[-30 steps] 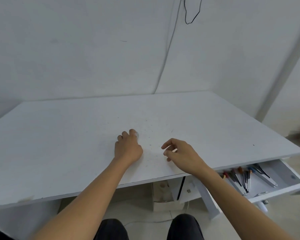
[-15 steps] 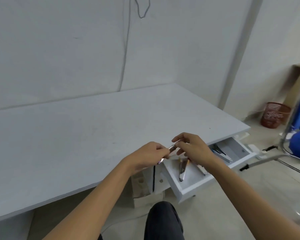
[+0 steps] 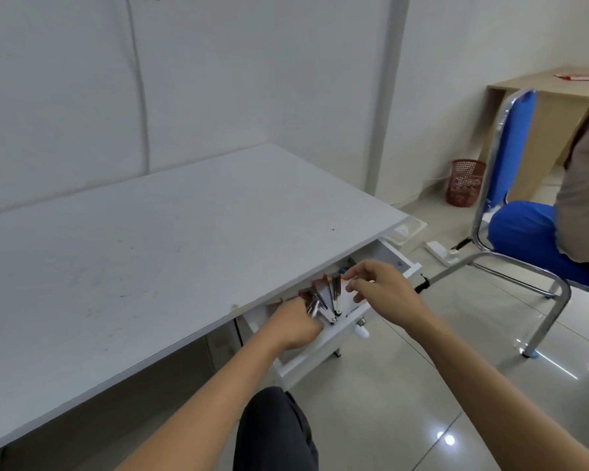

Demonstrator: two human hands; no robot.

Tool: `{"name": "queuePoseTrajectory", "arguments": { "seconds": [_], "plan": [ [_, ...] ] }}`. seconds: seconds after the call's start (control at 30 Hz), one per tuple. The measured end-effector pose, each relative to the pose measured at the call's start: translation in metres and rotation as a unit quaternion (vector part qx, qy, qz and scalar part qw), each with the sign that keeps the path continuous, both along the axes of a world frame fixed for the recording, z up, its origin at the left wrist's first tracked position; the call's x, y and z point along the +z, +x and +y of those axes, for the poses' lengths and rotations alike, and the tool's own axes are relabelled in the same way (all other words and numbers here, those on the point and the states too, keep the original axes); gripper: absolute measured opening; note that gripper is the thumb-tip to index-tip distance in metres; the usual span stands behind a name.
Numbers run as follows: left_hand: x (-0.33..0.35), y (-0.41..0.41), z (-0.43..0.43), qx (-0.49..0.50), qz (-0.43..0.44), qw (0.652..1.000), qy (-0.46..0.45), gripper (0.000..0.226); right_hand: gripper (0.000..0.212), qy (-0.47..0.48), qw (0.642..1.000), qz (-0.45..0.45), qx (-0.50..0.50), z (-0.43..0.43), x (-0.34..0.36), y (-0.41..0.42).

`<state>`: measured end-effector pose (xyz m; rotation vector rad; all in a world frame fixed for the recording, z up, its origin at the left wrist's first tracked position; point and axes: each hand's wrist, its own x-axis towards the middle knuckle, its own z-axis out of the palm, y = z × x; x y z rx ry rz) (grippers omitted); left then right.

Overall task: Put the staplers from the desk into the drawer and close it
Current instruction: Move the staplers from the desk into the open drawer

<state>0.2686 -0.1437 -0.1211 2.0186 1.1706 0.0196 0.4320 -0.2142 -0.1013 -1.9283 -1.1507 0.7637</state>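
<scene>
In the head view, the drawer [image 3: 323,348] is seen pulled out from under the right end of the desk [image 3: 157,253]. Several staplers [image 3: 325,300] lie inside it, fanned side by side. The left hand [image 3: 295,322] is lowered into the drawer, its fingers curled beside the staplers; whether one is gripped cannot be told. The right hand [image 3: 383,294] is held over the drawer, fingers loosely spread and holding nothing. A blue chair [image 3: 517,215] stands to the right.
</scene>
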Motion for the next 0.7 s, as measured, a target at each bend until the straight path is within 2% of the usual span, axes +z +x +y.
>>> {"name": "queuePoseTrajectory", "arguments": {
  "seconds": [0.07, 0.17, 0.3, 0.43, 0.53, 0.6, 0.7],
  "plan": [
    [-0.005, 0.002, 0.003, 0.022, -0.025, 0.999, -0.013, 0.017, 0.018, -0.002, 1.0, -0.001, 0.003, 0.001, 0.0, 0.002],
    [-0.009, 0.004, 0.009, 0.022, -0.053, 0.998, -0.004, 0.005, 0.018, -0.003, 1.0, -0.001, 0.009, 0.003, -0.001, 0.006],
    [-0.006, -0.003, 0.012, 0.014, -0.052, 0.998, 0.02, 0.019, 0.017, -0.005, 1.0, -0.005, 0.017, 0.008, -0.006, 0.006],
    [-0.003, -0.017, 0.011, -0.025, -0.018, 0.999, 0.044, 0.052, 0.019, -0.01, 1.0, -0.009, 0.014, 0.007, -0.008, 0.005],
    [0.004, -0.028, 0.005, -0.074, -0.011, 0.995, 0.068, 0.051, 0.02, -0.012, 1.0, -0.007, 0.009, 0.007, -0.01, 0.0],
    [0.011, -0.034, 0.001, -0.088, -0.055, 0.991, 0.082, 0.042, 0.019, -0.01, 1.0, -0.01, 0.013, 0.008, -0.01, -0.005],
    [0.021, -0.044, -0.005, -0.042, -0.176, 0.978, 0.101, 0.028, 0.019, -0.001, 1.0, 0.002, 0.004, 0.002, -0.014, -0.008]
  ]
}}
